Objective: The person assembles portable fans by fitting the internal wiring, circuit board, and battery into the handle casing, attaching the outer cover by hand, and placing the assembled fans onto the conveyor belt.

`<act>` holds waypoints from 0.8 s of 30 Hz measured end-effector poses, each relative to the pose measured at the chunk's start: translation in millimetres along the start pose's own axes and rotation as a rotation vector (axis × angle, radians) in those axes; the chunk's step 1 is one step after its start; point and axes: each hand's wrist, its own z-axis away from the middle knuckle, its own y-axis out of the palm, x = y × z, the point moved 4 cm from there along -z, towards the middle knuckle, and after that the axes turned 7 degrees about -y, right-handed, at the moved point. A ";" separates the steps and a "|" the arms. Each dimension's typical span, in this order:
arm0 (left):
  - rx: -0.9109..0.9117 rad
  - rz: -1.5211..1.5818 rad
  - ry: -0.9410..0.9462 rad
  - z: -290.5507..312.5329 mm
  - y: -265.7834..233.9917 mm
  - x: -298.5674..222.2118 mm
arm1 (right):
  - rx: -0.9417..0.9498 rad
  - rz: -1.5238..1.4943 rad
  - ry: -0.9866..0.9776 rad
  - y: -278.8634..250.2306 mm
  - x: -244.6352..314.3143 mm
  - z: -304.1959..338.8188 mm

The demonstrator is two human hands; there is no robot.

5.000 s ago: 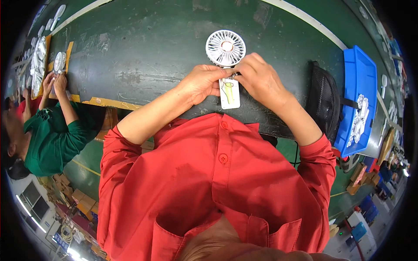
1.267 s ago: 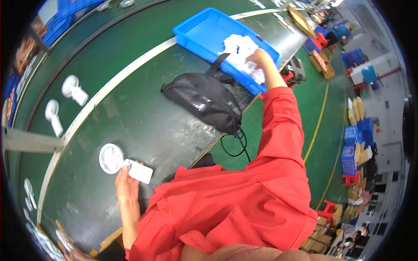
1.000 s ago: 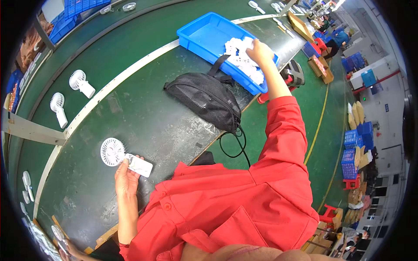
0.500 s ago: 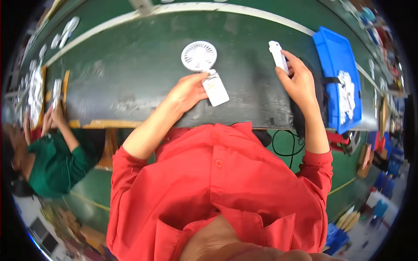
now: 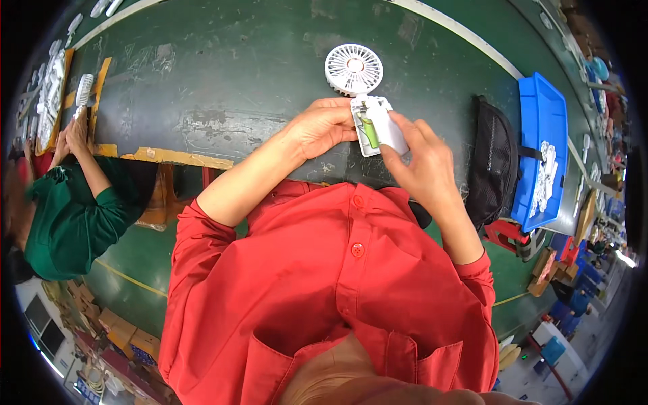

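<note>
A small white handheld fan [image 5: 354, 69] with a round slatted grille points away from me over the dark work table. My left hand [image 5: 320, 129] pinches the left edge of its handle near the neck. The handle is open on its left side, where a green cylindrical battery [image 5: 370, 133] shows. My right hand [image 5: 426, 158] grips a smooth white handle cover [image 5: 391, 129] between thumb and fingers, holding it at the right half of the open handle. Whether the cover is seated or only rests there, I cannot tell.
A black mesh bag [image 5: 493, 162] lies right of my hands, beside a blue bin [image 5: 525, 192] holding white parts [image 5: 543, 179]. At left, a co-worker in a green sleeve [image 5: 111, 212] handles another white fan [image 5: 84, 91] near a cardboard-edged tray of white pieces [image 5: 50, 101].
My right hand has come left from beside the bag, bringing the white piece to the fan's handle. The handle's inside and green battery now show. The view has shifted somewhat.
</note>
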 end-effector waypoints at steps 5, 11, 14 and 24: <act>0.008 0.014 0.002 -1.8 0.5 3.8 | 0.010 0.171 -0.074 13.2 8.8 -3.8; -0.016 0.019 0.023 -1.7 1.9 6.2 | 0.017 0.240 -0.072 21.3 9.5 -5.9; -0.032 -0.002 0.030 -0.5 5.8 6.6 | 0.016 0.271 -0.087 23.4 10.4 -6.5; -0.054 -0.124 0.037 2.5 8.9 7.6 | 0.035 0.306 -0.068 25.8 15.8 -8.9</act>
